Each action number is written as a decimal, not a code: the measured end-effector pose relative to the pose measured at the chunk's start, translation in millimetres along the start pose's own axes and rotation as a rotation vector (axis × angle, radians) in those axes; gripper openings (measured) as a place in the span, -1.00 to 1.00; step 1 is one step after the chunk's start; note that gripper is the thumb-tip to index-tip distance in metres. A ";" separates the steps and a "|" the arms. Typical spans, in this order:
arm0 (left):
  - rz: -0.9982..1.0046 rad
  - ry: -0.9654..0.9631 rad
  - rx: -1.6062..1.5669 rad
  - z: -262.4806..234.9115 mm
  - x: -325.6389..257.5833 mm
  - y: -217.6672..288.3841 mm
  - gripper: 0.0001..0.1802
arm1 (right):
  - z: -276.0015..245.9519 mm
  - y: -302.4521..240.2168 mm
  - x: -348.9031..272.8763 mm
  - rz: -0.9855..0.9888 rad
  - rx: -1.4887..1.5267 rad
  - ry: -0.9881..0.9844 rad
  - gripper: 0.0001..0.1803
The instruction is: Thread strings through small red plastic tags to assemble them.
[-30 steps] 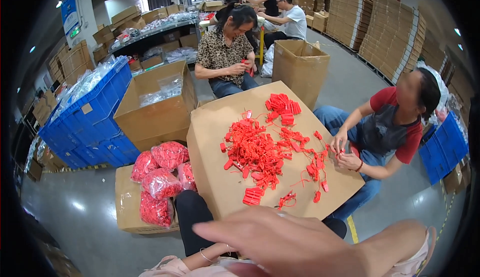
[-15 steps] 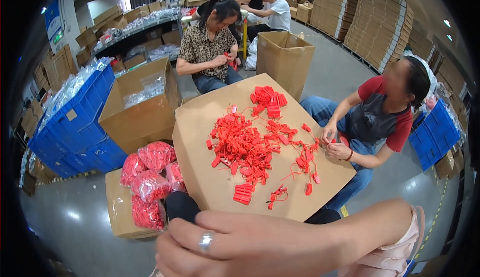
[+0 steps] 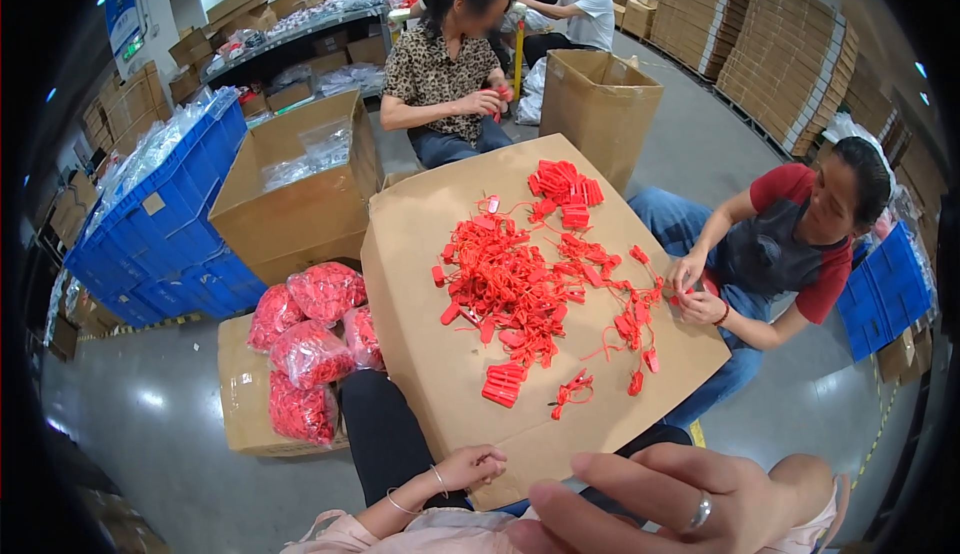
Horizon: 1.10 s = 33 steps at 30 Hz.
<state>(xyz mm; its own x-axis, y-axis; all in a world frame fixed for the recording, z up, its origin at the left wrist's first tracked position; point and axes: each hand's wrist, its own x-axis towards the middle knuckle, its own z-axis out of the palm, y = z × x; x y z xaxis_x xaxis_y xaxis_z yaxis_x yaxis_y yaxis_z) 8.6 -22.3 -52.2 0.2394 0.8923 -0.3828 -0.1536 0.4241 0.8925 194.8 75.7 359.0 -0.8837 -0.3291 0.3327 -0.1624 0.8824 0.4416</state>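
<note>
My right hand (image 3: 680,494), with a silver ring, is raised close in front at the lower right. Its fingers are stretched and apart, with nothing seen in them. Beyond the near edge of the cardboard-topped table (image 3: 420,344), my left hand (image 3: 475,467) is low by the edge, fingers curled in, nothing showing in them. A tangled pile of red plastic tags on thin red cords (image 3: 505,279) covers the middle of the table. Closer to me are a neat bundle of red tags (image 3: 505,384) and a small loose corded one (image 3: 571,392).
Bags of red pieces (image 3: 312,352) are heaped on a carton at left. Behind them stand an open carton (image 3: 300,194) and blue crates (image 3: 160,224). One co-worker (image 3: 790,244) sits right, another (image 3: 455,74) across, both handling red pieces. A tall carton (image 3: 600,104) stands beyond.
My right hand has moved right and its fingers have spread. My left hand and forearm now show at the table's near edge. The view has shifted slightly.
</note>
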 end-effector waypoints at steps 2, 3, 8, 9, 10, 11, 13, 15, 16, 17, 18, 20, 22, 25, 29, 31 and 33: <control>-0.088 0.008 0.065 6.8 -11.1 29.6 -0.70 | 2.9 -3.3 1.1 0.108 0.102 -0.041 -0.67; -0.093 0.034 0.058 1.5 -12.1 16.3 -0.70 | 3.8 -6.3 4.0 0.207 0.202 -0.083 -0.68; -0.035 0.030 0.122 -3.4 -2.9 -10.4 -0.70 | 3.4 -22.8 1.3 0.151 0.018 -0.333 -0.60; -0.043 0.043 0.101 -3.1 -3.3 -8.4 -0.69 | 6.1 -25.6 1.2 0.216 0.080 -0.362 -0.55; -0.040 0.046 0.099 -3.1 -3.9 -9.7 -0.69 | 9.0 -26.9 0.0 0.211 0.079 -0.361 -0.55; -0.020 0.069 0.163 -3.1 -5.2 -12.1 -0.69 | 12.3 -28.7 -0.9 0.165 0.111 -0.371 -0.51; -0.005 0.085 0.227 -1.6 -7.4 -14.2 -0.69 | 15.6 -28.7 4.4 0.063 0.027 -0.418 -0.47; -0.031 0.096 0.096 1.7 -6.3 -11.8 -0.69 | 19.4 -25.9 10.7 0.065 0.018 -0.405 -0.49; -0.035 0.081 0.095 3.8 -6.5 -8.3 -0.69 | 21.2 -26.1 14.6 0.064 0.009 -0.390 -0.52; -0.059 0.066 0.200 4.0 -6.6 -3.9 -0.68 | 22.7 -28.6 20.0 0.076 0.010 -0.403 -0.52; -0.077 0.047 0.302 6.6 -5.3 10.2 -0.68 | 24.9 -31.2 25.2 0.051 0.046 -0.466 -0.52; 0.296 0.101 0.472 22.1 -30.1 38.3 -0.72 | 35.6 -44.4 29.3 0.054 0.089 -0.549 -0.52; -0.075 0.196 -0.135 1.2 -29.9 -34.9 -0.63 | 76.3 -69.8 37.8 0.202 0.415 -0.570 -0.45; -0.037 0.053 -0.101 10.8 -23.0 50.7 -0.74 | 122.3 -77.2 9.8 0.114 0.345 -0.469 -0.57; 0.035 0.254 0.460 -0.6 -1.9 11.5 -0.78 | 179.9 -109.3 -46.0 0.395 0.578 -0.492 -0.62; 0.100 0.285 0.582 -8.0 9.3 28.7 -0.78 | 211.5 -124.4 -76.6 0.493 0.690 -0.490 -0.65; 0.313 0.444 0.755 -15.4 8.7 35.6 -0.83 | 226.5 -146.0 -93.7 0.695 0.812 -0.496 -0.73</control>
<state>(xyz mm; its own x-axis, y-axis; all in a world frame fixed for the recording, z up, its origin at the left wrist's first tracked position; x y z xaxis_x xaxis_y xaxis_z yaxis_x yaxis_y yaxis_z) -9.5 2.9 -27.4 -0.1208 0.9926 -0.0154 0.5526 0.0801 0.8296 201.9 53.8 74.6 -0.9373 0.3159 -0.1472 0.3483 0.8347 -0.4265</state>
